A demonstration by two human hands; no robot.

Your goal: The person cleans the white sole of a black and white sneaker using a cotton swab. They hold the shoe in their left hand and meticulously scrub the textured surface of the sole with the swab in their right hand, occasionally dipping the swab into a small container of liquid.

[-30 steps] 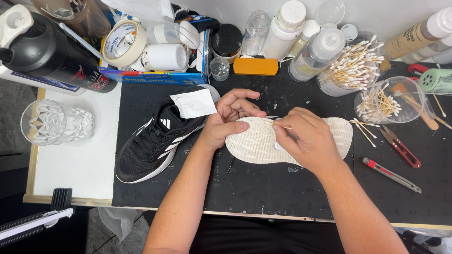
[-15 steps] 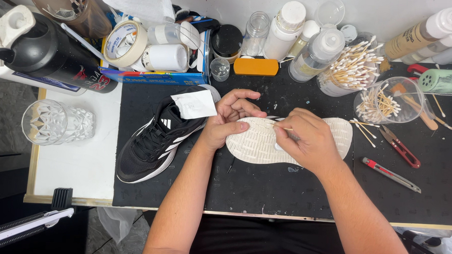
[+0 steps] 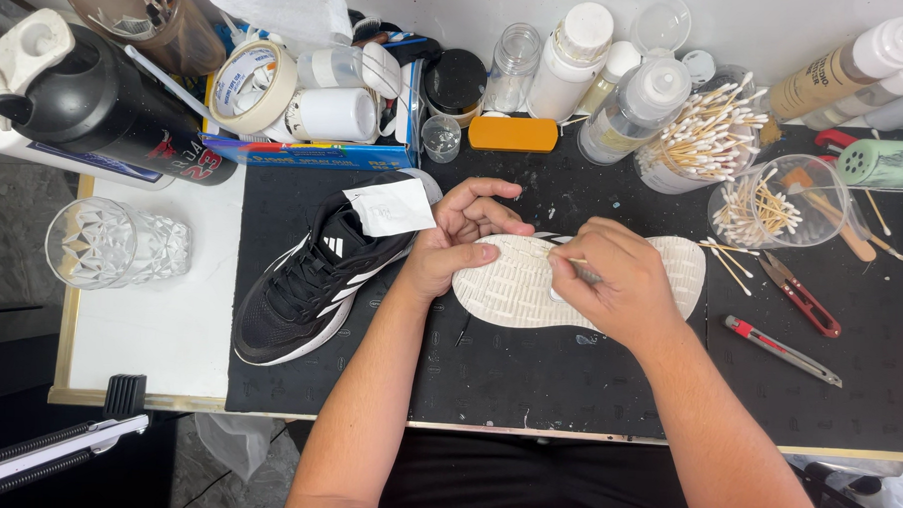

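From the head camera, looking straight down at the bench: an upturned sneaker lies sole-up on the black work mat, its pale ribbed sole facing the ceiling. The left hand is clamped on the heel end of it, thumb laid flat across the sole and fingers curled over the far edge. The right hand rests on the middle of the sole, fingers pinched shut on a thin cotton swab whose tip touches the tread near the far edge. Just left of the hands sits the matching black sneaker, upright, with a slip of white paper on its collar. To the right lie red-handled snips and a utility knife; behind them, a clear cup of swabs.
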